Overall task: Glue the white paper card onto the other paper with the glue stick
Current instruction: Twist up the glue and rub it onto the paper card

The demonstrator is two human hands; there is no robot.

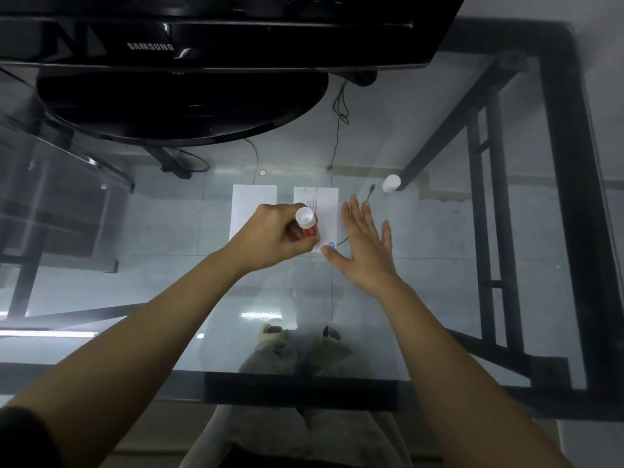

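Observation:
Two white papers lie side by side on the glass table. The plain white card [251,206] is on the left, partly under my left hand. The printed paper [320,214] with a small blue logo lies to its right. My left hand [273,236] grips a red glue stick [307,224] with a white end, its lower end down on the printed paper. My right hand [366,243] lies flat with fingers spread at the printed paper's right edge, thumb touching its near right corner. The glue stick's white cap [391,183] stands apart at the far right.
A black Samsung monitor [182,106] with an oval base stands at the back of the glass table [439,298]. Black cables [339,106] run behind the papers. The table's black frame [560,197] runs along the right side. My legs and shoes show through the glass.

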